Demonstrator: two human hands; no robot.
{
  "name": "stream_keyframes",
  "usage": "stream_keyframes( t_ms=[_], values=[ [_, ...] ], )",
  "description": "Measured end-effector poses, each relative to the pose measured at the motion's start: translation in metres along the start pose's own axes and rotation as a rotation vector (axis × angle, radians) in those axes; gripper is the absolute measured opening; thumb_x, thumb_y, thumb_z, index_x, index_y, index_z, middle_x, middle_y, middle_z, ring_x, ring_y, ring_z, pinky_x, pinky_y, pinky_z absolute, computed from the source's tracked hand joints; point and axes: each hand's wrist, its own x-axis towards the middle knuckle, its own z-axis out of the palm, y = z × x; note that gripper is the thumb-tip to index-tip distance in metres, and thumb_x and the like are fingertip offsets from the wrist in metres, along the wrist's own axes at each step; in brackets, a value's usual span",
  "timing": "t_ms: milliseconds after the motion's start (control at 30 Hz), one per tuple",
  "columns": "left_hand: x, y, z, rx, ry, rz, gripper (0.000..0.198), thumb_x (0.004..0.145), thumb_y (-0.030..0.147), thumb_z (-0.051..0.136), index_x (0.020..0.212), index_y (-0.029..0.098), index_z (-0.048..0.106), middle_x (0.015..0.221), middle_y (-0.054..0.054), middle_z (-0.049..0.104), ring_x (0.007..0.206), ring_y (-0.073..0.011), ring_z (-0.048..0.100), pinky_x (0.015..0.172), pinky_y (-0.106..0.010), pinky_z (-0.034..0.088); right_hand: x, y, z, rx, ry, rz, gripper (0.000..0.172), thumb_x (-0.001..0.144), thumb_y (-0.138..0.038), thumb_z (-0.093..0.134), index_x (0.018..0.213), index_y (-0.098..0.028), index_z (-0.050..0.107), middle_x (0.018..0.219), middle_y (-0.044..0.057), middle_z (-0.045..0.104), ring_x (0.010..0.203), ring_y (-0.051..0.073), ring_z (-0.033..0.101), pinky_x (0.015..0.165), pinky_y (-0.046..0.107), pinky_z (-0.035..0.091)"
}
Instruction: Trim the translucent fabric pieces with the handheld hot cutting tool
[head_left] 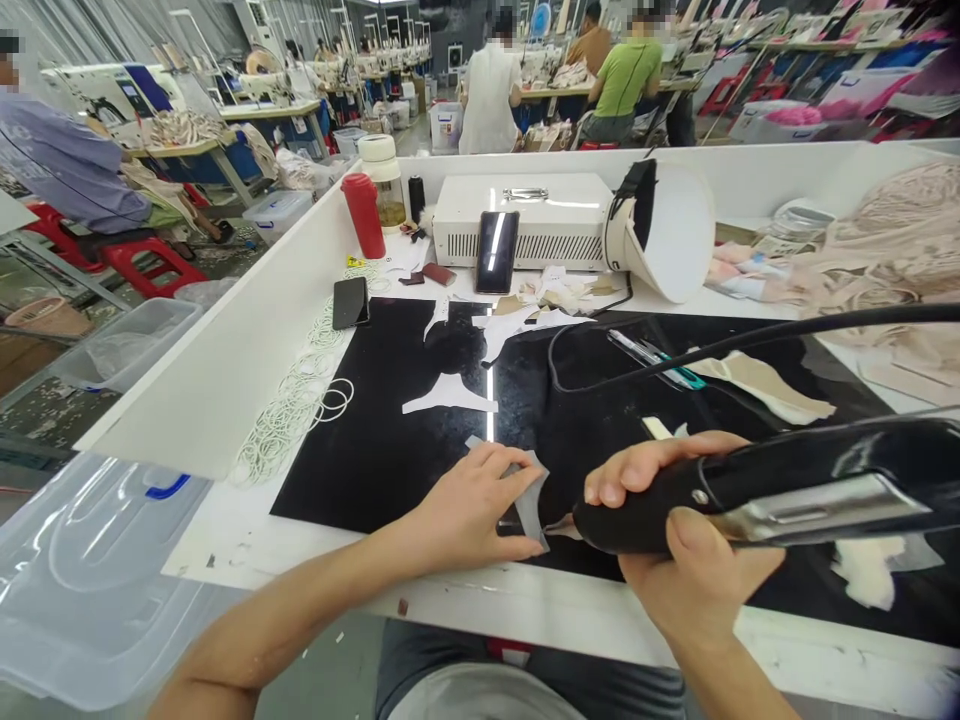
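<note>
My right hand is wrapped around a thick black hand tool with a metal lever on its side. Its narrow metal tip points left and meets the edge of a curved, pale grey piece. Over that piece lies my left hand, thumb and fingers spread, pressing it against the black mat. Part of the piece is hidden under the fingers. Just beyond my left hand, a white curved cutout rests flat on the mat.
White scraps and a phone lie before a white vented box. A black cable crosses above tweezers and a teal knife. Pale cord lies left; beige fabric right. A white cone lamp stands behind.
</note>
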Motion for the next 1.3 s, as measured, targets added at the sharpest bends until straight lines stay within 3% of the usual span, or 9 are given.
stream_keyframes(
  t_ms=[433, 667, 867, 1067, 1300],
  values=[
    [-0.002, -0.003, 0.002, 0.003, 0.018, 0.002, 0.074, 0.077, 0.043, 0.081, 0.141, 0.025, 0.049, 0.138, -0.009, 0.053, 0.13, -0.0276, 0.048, 0.111, -0.044, 0.042, -0.003, 0.003, -0.005, 0.005, -0.031, 0.0, 0.032, 0.082, -0.029, 0.076, 0.108, -0.026, 0.057, 0.077, -0.002, 0.059, 0.063, 0.015, 0.058, 0.058, 0.034, 0.052],
    [-0.007, -0.007, 0.0, 0.034, 0.039, 0.093, 0.024, 0.097, 0.029, 0.06, 0.119, 0.021, 0.064, 0.126, -0.005, 0.065, 0.123, -0.0194, 0.057, 0.123, -0.046, 0.025, 0.017, -0.002, -0.025, -0.055, 0.042, -0.035, 0.04, 0.073, -0.032, 0.083, 0.106, -0.026, 0.06, 0.074, -0.003, 0.06, 0.06, 0.016, 0.057, 0.056, 0.033, 0.053],
    [-0.008, -0.008, 0.011, 0.009, 0.067, 0.208, 0.02, 0.101, 0.028, 0.053, 0.107, 0.02, 0.071, 0.112, -0.001, 0.073, 0.115, -0.0145, 0.063, 0.124, -0.04, 0.025, 0.035, -0.004, -0.033, -0.116, 0.166, -0.075, 0.037, 0.071, -0.027, 0.081, 0.101, -0.026, 0.059, 0.073, -0.005, 0.061, 0.058, 0.015, 0.056, 0.055, 0.032, 0.052],
    [-0.004, -0.007, 0.004, -0.046, 0.153, 0.25, 0.023, 0.103, 0.025, 0.05, 0.107, 0.017, 0.07, 0.111, -0.004, 0.073, 0.107, -0.0131, 0.066, 0.119, -0.037, 0.033, 0.024, -0.002, -0.01, -0.003, 0.074, -0.072, 0.037, 0.074, -0.029, 0.082, 0.103, -0.026, 0.059, 0.074, -0.004, 0.061, 0.058, 0.014, 0.057, 0.054, 0.031, 0.052],
    [0.0, -0.009, 0.002, -0.086, 0.083, 0.202, 0.024, 0.102, 0.02, 0.048, 0.11, 0.017, 0.071, 0.116, -0.007, 0.069, 0.107, -0.0167, 0.063, 0.096, -0.03, 0.052, 0.01, 0.01, -0.004, 0.007, -0.023, -0.011, 0.035, 0.081, -0.029, 0.077, 0.11, -0.027, 0.057, 0.08, -0.004, 0.06, 0.065, 0.015, 0.06, 0.063, 0.034, 0.052]
  ],
)
